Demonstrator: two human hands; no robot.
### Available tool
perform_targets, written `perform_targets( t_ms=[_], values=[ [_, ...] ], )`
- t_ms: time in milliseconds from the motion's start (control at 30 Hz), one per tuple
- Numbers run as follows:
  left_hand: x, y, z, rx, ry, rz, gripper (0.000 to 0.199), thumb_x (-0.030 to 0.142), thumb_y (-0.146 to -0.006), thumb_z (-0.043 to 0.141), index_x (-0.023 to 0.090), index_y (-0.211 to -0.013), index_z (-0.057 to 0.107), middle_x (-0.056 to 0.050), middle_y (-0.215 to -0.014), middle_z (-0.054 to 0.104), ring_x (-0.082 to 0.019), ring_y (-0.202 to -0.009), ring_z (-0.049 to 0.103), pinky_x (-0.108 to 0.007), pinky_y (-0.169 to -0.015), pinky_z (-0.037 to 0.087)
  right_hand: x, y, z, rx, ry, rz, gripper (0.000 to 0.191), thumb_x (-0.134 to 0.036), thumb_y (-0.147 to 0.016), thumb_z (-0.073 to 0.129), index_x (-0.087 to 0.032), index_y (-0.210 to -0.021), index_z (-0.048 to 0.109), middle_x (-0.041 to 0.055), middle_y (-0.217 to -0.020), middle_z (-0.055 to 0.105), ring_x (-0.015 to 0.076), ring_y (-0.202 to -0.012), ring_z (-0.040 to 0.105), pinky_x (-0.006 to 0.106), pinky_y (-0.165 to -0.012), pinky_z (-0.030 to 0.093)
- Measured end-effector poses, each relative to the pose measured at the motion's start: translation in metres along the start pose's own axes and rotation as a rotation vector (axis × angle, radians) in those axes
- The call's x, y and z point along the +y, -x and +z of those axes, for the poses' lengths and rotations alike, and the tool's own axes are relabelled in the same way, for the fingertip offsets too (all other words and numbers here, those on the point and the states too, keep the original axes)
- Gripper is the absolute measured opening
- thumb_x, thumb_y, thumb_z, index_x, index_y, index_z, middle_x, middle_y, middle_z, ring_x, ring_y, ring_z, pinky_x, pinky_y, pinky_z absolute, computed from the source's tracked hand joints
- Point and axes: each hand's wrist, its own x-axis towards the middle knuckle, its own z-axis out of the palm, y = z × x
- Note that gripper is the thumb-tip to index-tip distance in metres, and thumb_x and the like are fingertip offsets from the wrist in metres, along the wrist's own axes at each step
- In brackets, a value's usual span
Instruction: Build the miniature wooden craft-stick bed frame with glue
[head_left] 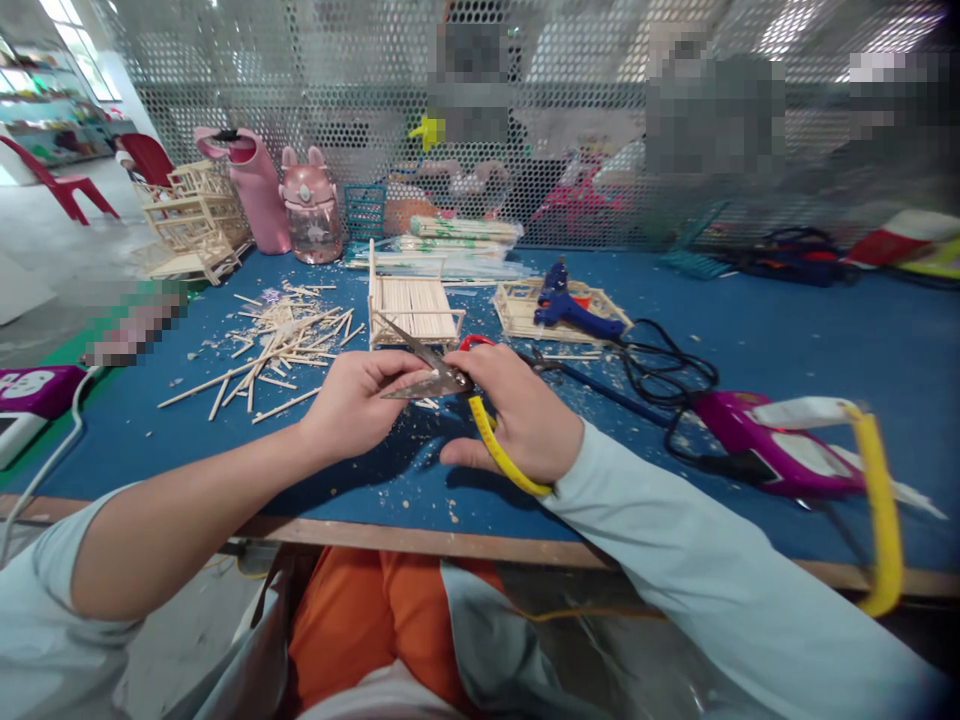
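My right hand (525, 420) is wrapped round the handles of a pair of scissors (454, 379), which show red and yellow. The blades stand apart and point left. My left hand (360, 405) is closed in a pinch right at the blades. Something small and pale shows at its fingertips, too small to name. Just behind the scissors stands a small bed-like model (412, 300) built of thin wooden sticks. Many loose cut wooden sticks (285, 345) lie in a heap beyond my left hand.
A blue glue gun (574, 310) rests on another stick frame (517, 305), its black cable running right to a purple power strip (780, 440). Pink bottle (259, 190), clear bottle (313, 215) and stick model (195, 225) stand back left, before a perforated metal screen (300, 60).
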Motion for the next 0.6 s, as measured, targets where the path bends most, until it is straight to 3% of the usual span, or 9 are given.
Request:
perform_targets(
  t_ms=[167,600],
  values=[
    [0.0008,0.0003,-0.001,0.001,-0.032,-0.006,0.016,0.015,-0.077,0.056,0.016,-0.077,0.071,-0.001,-0.075,0.073,-0.014,-0.069,0.064,-0.021,-0.065,0.048,-0.0008,0.0003,-0.0003,-0.01,-0.011,0.026,0.081,-0.079,-0.065,0.047,-0.014,-0.114,0.051,0.0138,-0.096,0.059,0.0264,-0.085,0.053,0.043,-0.077,0.045],
    [0.0037,0.0017,0.0018,0.017,-0.017,-0.001,0.021,0.011,-0.076,0.052,0.017,-0.076,0.072,0.0,-0.072,0.072,-0.013,-0.068,0.064,-0.021,-0.064,0.049,-0.0031,0.002,0.004,0.033,-0.047,0.064,0.075,-0.077,-0.072,0.04,-0.014,-0.109,0.055,0.0137,-0.093,0.063,0.0258,-0.085,0.059,0.04,-0.077,0.048]
  ],
)
